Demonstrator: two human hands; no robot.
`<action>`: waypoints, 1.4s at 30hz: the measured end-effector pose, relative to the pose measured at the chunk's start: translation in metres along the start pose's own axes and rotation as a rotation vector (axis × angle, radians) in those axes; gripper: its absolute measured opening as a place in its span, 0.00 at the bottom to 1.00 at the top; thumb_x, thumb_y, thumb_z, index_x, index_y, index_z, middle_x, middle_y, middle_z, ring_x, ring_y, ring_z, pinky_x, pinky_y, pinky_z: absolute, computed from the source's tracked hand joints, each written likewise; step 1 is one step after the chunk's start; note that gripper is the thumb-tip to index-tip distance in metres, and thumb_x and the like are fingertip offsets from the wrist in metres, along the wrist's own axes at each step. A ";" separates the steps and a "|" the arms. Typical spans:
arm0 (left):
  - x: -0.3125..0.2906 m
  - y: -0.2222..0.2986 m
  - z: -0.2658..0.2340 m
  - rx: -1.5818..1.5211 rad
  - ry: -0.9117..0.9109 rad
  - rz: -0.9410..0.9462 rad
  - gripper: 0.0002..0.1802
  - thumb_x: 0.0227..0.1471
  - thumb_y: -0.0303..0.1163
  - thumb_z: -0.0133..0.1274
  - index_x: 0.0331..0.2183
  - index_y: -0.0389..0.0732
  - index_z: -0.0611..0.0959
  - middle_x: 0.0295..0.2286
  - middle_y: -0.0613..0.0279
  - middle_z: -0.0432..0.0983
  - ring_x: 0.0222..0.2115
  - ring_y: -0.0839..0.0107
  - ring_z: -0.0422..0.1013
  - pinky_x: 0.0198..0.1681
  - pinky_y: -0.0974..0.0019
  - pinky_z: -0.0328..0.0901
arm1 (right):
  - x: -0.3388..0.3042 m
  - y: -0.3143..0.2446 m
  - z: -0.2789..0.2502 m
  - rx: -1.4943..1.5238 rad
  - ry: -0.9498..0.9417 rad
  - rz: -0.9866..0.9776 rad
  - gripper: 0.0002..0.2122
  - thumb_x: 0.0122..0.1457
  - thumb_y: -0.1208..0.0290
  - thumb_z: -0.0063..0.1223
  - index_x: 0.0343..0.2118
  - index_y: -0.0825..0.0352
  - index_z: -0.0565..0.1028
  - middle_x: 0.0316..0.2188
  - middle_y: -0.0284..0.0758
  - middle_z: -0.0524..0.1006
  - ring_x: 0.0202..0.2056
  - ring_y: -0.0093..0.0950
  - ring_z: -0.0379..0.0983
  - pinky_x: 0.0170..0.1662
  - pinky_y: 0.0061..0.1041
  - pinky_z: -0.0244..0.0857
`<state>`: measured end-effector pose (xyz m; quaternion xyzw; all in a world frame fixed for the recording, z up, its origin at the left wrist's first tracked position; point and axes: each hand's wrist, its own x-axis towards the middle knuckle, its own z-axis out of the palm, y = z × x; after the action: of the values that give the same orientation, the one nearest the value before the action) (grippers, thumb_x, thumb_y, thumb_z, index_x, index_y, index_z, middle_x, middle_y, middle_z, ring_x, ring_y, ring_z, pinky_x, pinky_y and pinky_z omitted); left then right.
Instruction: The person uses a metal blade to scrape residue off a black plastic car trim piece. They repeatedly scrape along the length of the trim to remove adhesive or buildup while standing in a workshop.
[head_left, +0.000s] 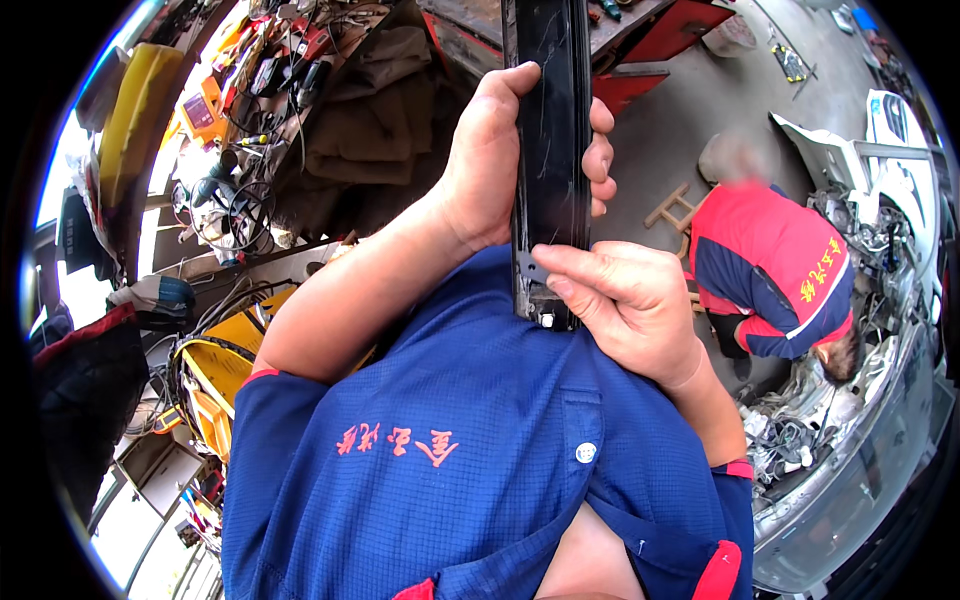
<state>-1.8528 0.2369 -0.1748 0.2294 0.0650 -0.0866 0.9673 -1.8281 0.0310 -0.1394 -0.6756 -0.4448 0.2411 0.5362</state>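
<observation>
A long, glossy black panel strip (553, 150), scratched on its face, stands lengthwise in front of my chest. Its upper end runs out of the picture. My left hand (490, 150) is closed around it, thumb along the left edge and fingertips showing past the right edge. Lower down, my right hand (640, 305) has its index finger and thumb pressed together at the strip's lower end, beside a small hole; the other fingers are curled. Whether a small part sits between those fingertips is hidden. A pale fastener (547, 320) shows at the strip's bottom end.
At right, another person (770, 270) in a red and blue shirt bends over an opened vehicle front (840, 420). A wooden stool (672, 208) stands near them. Cluttered tools and cables (235, 190) fill the left side; a red-edged workbench (640, 50) is ahead.
</observation>
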 end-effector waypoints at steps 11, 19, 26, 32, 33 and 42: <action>-0.002 0.000 0.001 -0.006 0.048 -0.014 0.37 0.65 0.62 0.31 0.44 0.38 0.79 0.28 0.56 0.78 0.30 0.56 0.78 0.35 0.56 0.77 | -0.004 0.002 -0.002 0.030 -0.066 -0.018 0.14 0.58 0.80 0.64 0.48 0.65 0.84 0.25 0.38 0.80 0.24 0.33 0.76 0.31 0.29 0.71; -0.003 0.002 -0.001 -0.013 0.005 -0.028 0.37 0.65 0.61 0.31 0.45 0.37 0.79 0.28 0.55 0.78 0.31 0.56 0.78 0.36 0.55 0.77 | 0.002 -0.006 -0.008 -0.018 -0.139 -0.015 0.13 0.59 0.79 0.65 0.47 0.66 0.84 0.27 0.39 0.82 0.27 0.34 0.80 0.33 0.29 0.73; 0.004 0.034 0.002 0.090 -0.004 0.047 0.39 0.67 0.59 0.29 0.49 0.31 0.77 0.33 0.49 0.81 0.33 0.55 0.82 0.39 0.51 0.80 | 0.003 0.010 -0.026 0.516 0.376 0.040 0.21 0.70 0.73 0.55 0.63 0.73 0.70 0.29 0.30 0.79 0.28 0.19 0.75 0.32 0.18 0.71; 0.011 0.048 0.020 0.287 0.190 0.020 0.36 0.69 0.55 0.32 0.48 0.29 0.78 0.32 0.46 0.83 0.29 0.56 0.83 0.32 0.57 0.81 | 0.023 0.025 -0.043 0.729 0.280 0.136 0.26 0.71 0.73 0.51 0.69 0.71 0.59 0.34 0.33 0.76 0.30 0.21 0.74 0.34 0.20 0.70; 0.009 0.049 0.029 0.334 0.311 -0.001 0.31 0.70 0.51 0.36 0.45 0.30 0.78 0.27 0.48 0.82 0.26 0.57 0.82 0.28 0.59 0.80 | 0.030 0.031 -0.047 0.819 0.184 0.075 0.26 0.69 0.74 0.51 0.68 0.71 0.59 0.36 0.34 0.76 0.31 0.20 0.73 0.33 0.20 0.68; 0.000 0.040 0.039 0.932 0.380 0.131 0.28 0.66 0.41 0.51 0.59 0.31 0.76 0.46 0.56 0.81 0.45 0.74 0.76 0.51 0.71 0.69 | 0.068 0.030 -0.022 0.559 0.367 0.280 0.18 0.63 0.63 0.65 0.47 0.69 0.73 0.30 0.25 0.76 0.24 0.12 0.65 0.27 0.15 0.58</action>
<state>-1.8412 0.2541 -0.1226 0.6518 0.1800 -0.0020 0.7367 -1.7671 0.0775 -0.1511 -0.5894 -0.1612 0.2992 0.7328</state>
